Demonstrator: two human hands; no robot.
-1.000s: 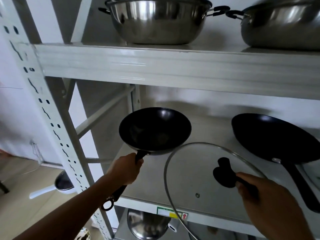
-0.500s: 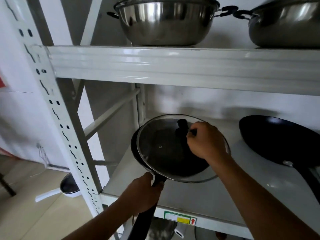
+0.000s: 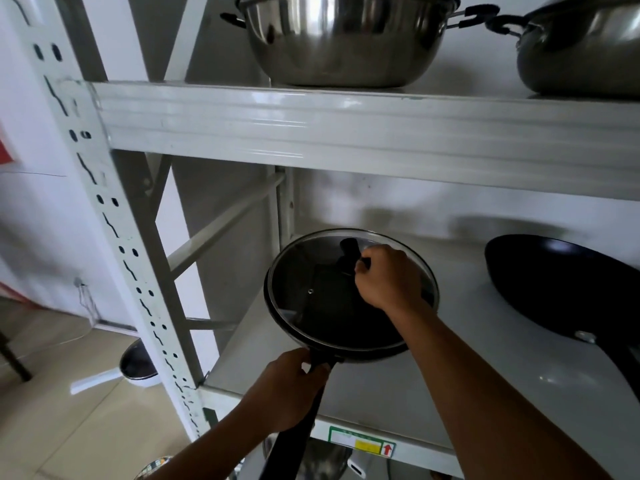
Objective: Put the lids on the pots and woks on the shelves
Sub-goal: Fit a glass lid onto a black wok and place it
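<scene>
Your right hand [image 3: 382, 277] grips the knob of the glass lid [image 3: 325, 292] resting on the centre-frame wok [image 3: 346, 344], your left hand [image 3: 287, 393] clasps its handle; the wok at right [image 3: 554, 289] remains uncovered

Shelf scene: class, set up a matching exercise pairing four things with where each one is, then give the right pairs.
Things:
1 glass lid
2 steel pot
3 left hand
4 bare wok

Places:
A top shelf
B on the wok's handle
C over the left wok
D middle shelf, right side

Pairs: 1-C, 2-A, 3-B, 4-D
</scene>
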